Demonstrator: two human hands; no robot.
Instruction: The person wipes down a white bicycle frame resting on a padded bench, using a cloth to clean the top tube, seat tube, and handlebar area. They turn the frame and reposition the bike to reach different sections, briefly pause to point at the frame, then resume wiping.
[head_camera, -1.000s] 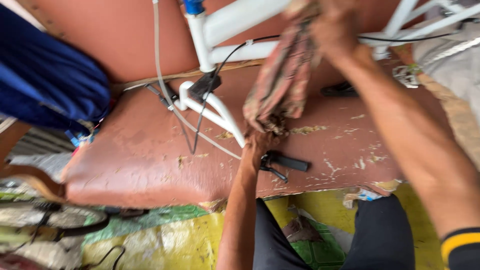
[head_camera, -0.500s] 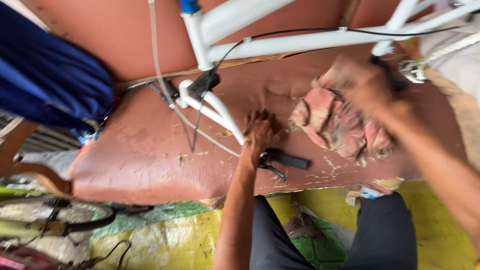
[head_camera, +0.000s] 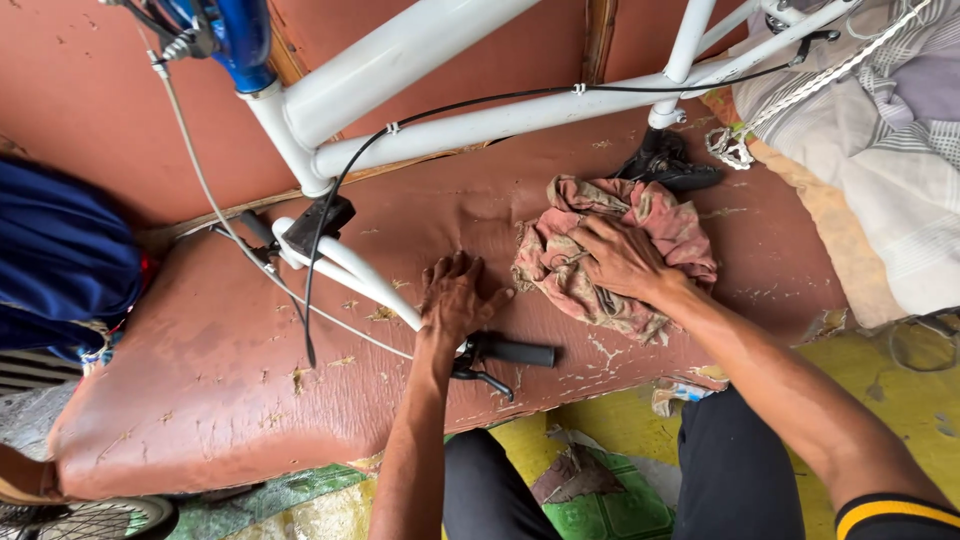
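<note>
Rag (head_camera: 640, 225) under right hand (head_camera: 622, 258) fingers; left hand (head_camera: 455, 300) on handlebar (head_camera: 350, 268).

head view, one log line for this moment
left hand: on white handlebar by black grip | right hand: pressing pink rag on brown seat | bike frame: upside down

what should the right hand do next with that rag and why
Probably close the right hand on the pinkish rag and lift it toward the white handlebar. The rag lies flat on the worn red cushion, while the left hand already steadies the bar.
</note>
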